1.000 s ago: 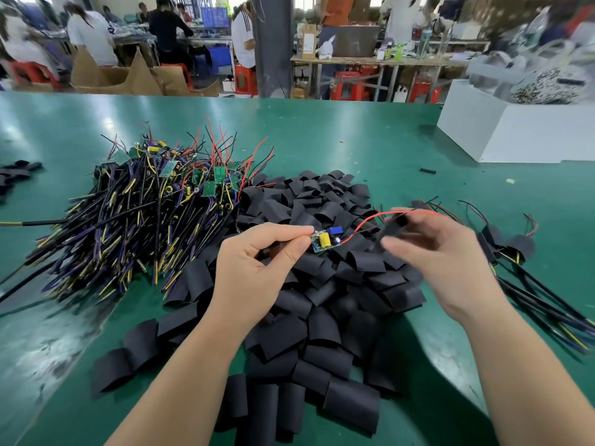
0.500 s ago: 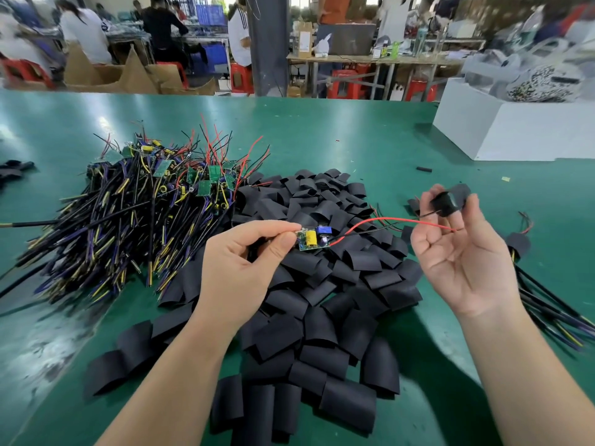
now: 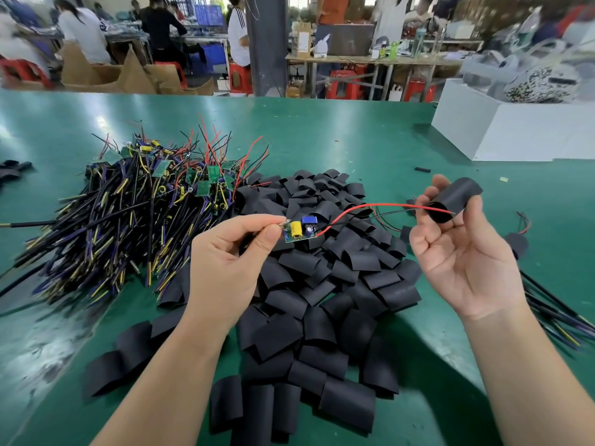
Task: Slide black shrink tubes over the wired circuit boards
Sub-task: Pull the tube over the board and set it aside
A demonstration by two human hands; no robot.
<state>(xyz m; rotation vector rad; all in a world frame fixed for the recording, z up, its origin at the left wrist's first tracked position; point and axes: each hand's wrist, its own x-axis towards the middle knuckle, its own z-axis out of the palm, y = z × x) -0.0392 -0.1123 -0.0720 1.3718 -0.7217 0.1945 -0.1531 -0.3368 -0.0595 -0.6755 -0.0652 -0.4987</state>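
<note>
The small green circuit board point(image 3: 297, 234) with a yellow capacitor is pinched by the left hand point(image 3: 225, 272) above the heap of flat matte black sleeves point(image 3: 322, 304). Its red wire point(image 3: 370, 206) now reaches the mouth of the rounded black shrink tube point(image 3: 455, 198), gripped at the fingertips of the right hand point(image 3: 463, 262). Whether the wire tip has entered is unclear.

Bright, even overhead light here. Pale glare smears the green table point(image 3: 35, 355) at near left; a soft shadow pools near right. The far right corner is blurred, and edges bow.
</note>
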